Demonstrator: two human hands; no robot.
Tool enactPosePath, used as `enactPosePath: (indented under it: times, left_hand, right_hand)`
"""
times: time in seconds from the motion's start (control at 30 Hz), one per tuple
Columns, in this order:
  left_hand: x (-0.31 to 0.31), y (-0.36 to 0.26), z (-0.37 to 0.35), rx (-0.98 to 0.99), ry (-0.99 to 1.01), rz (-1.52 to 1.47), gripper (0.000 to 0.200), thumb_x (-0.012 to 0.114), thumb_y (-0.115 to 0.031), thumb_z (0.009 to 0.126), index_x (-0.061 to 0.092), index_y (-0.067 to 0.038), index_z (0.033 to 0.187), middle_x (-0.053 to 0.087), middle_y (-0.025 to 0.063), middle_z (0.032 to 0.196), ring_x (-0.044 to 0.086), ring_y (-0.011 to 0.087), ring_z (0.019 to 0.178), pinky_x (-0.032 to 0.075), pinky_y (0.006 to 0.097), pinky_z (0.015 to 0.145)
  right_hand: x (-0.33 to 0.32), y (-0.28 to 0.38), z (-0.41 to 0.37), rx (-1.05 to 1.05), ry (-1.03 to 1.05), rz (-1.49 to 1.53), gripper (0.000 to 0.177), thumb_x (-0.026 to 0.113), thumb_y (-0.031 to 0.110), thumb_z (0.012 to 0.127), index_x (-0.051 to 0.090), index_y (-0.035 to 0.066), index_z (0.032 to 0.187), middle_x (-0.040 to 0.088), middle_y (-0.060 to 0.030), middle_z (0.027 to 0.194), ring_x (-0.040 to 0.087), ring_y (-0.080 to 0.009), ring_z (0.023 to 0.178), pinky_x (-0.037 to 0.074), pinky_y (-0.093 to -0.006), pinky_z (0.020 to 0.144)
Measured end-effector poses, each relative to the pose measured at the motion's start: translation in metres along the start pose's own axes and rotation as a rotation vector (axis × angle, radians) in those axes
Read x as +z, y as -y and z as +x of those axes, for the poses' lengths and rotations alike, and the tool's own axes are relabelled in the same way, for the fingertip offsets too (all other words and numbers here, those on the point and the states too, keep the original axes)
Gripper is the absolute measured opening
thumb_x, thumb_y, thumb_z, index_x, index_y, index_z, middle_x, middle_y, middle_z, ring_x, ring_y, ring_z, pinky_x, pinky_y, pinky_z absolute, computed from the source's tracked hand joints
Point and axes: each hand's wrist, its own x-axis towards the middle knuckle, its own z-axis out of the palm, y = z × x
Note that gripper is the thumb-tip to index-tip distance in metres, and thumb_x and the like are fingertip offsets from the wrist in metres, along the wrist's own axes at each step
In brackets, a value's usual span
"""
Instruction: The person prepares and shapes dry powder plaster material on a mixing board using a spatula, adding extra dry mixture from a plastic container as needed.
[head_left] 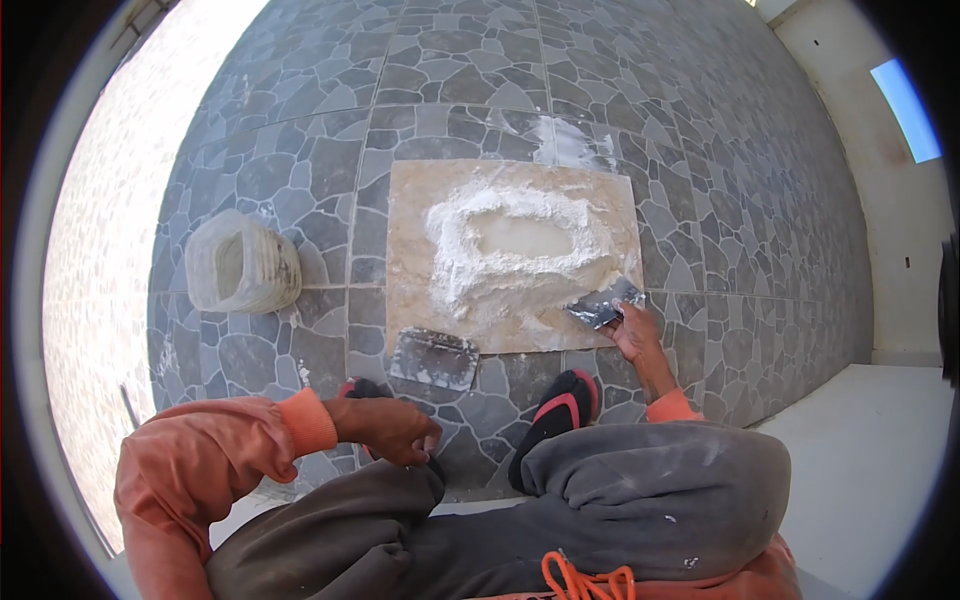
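My right hand [636, 333] grips a putty knife [607, 303], its wide metal blade smeared white. The blade is over the lower right part of a ring of white powder [460, 270], close to its edge. Inside the ring lies a pale, smooth, wet-looking pool [525, 238]. The powder is spread on a beige square board [408, 215] on the floor. My left hand [400, 432] rests by my left knee, fingers loosely curled with nothing visible in them. A flat rectangular plate [434, 360], crusted white, overlaps the board's lower left corner.
A cut-open, whitish plastic container [270, 270] stands on the floor left of the board. White residue [575, 143] marks the stone-patterned tiles [440, 80] behind the board. My feet in black and red sandals [560, 410] are close to the board's near edge. A pale wall [880, 220] rises at right.
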Motion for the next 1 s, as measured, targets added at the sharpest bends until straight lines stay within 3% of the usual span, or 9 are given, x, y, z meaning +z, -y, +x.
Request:
enactPosePath:
  times: [0.83,1.0]
  left_hand:
    - [-0.002,0.0,-0.002,0.019,0.018,0.037,0.025,0.057,-0.021,0.086,0.062,0.0,0.1,0.069,0.0168,0.089,0.067,0.0334,0.085,0.052,0.0406,0.078]
    - [0.003,0.006,0.0,0.03,-0.025,-0.013,0.026,0.058,-0.022,0.082,0.064,-0.001,0.094,0.068,0.0176,0.085,0.066,0.0348,0.083,0.051,0.0419,0.076]
  right_hand:
    - [0.05,0.028,-0.014,-0.17,0.022,-0.159,0.031,0.051,0.008,0.089,0.049,-0.003,0.118,0.062,-0.016,0.106,0.068,-0.0318,0.089,0.06,-0.0503,0.072]
    - [0.053,0.038,-0.007,-0.179,0.052,-0.206,0.03,0.051,0.009,0.089,0.05,-0.004,0.116,0.063,-0.0157,0.102,0.068,-0.0294,0.086,0.061,-0.0475,0.069]
